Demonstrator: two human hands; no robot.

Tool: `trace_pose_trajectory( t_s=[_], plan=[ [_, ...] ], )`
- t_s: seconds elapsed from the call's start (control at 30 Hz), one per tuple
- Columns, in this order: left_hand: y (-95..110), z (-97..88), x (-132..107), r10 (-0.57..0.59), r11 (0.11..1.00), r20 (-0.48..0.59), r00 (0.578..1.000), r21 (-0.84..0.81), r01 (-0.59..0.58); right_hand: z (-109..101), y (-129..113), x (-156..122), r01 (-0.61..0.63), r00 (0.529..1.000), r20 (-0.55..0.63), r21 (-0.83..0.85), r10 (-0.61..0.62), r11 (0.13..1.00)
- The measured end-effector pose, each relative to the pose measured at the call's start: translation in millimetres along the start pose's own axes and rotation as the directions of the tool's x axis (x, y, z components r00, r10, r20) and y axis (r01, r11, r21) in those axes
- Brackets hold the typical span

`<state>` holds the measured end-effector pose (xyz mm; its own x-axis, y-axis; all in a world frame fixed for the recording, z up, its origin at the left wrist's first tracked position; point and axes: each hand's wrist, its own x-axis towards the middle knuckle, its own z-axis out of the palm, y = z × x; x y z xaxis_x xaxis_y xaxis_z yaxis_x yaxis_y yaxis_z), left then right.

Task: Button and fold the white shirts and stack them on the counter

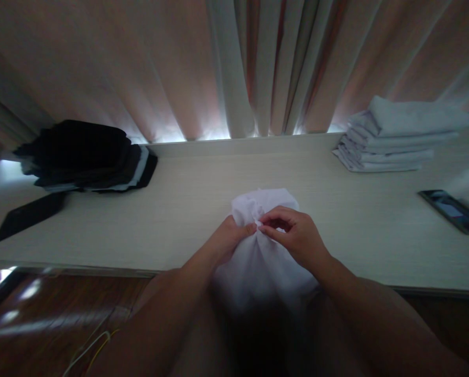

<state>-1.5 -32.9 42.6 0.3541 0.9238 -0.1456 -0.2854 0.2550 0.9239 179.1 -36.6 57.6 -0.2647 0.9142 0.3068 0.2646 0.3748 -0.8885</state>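
Observation:
A white cloth (273, 262) is bunched up between my hands at the front edge of the table; it hangs down toward my lap. Which kind of garment or linen it is, I cannot tell. My left hand (234, 233) grips the gathered part from the left, thumb on top and fingers hidden behind the fabric. From the right, my right hand (291, 228) pinches the same gathered spot between thumb and forefinger, close to the left thumb tip. The cloth's upper end fans out beyond both hands over the tabletop.
A stack of folded dark cloths (88, 157) stands at the back left, beside a flat black object (30, 214). Folded white cloths (399, 136) are piled at the back right, with a phone (452, 210) in front. Curtains (179, 68) hang behind the pale table (316, 173). Cables (88, 345) lie on the floor.

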Motion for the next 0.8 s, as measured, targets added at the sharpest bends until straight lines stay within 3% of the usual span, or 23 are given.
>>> trace_pose_trajectory(
  t_s=[0.2,0.33,0.43,0.8],
  plan=[
    [1,0.8,0,-0.012,1.000,0.031,0.999,0.026,0.011,-4,-5,2,0.022,0.999,0.030,-0.152,-0.017,0.988],
    [8,-1.7,-4,-0.050,0.995,-0.092,0.994,0.086,0.058,-6,-2,2,0.069,0.998,0.032,-0.223,-0.063,0.972],
    [10,-1.8,-5,-0.049,0.988,-0.150,0.987,0.137,0.070,-5,1,1,0.097,0.995,0.036,-0.237,-0.091,0.967],
    [18,3.7,-11,0.012,0.929,-0.163,0.987,0.366,0.049,-4,1,2,0.041,0.998,0.060,-0.231,-0.028,0.972]
  ],
)
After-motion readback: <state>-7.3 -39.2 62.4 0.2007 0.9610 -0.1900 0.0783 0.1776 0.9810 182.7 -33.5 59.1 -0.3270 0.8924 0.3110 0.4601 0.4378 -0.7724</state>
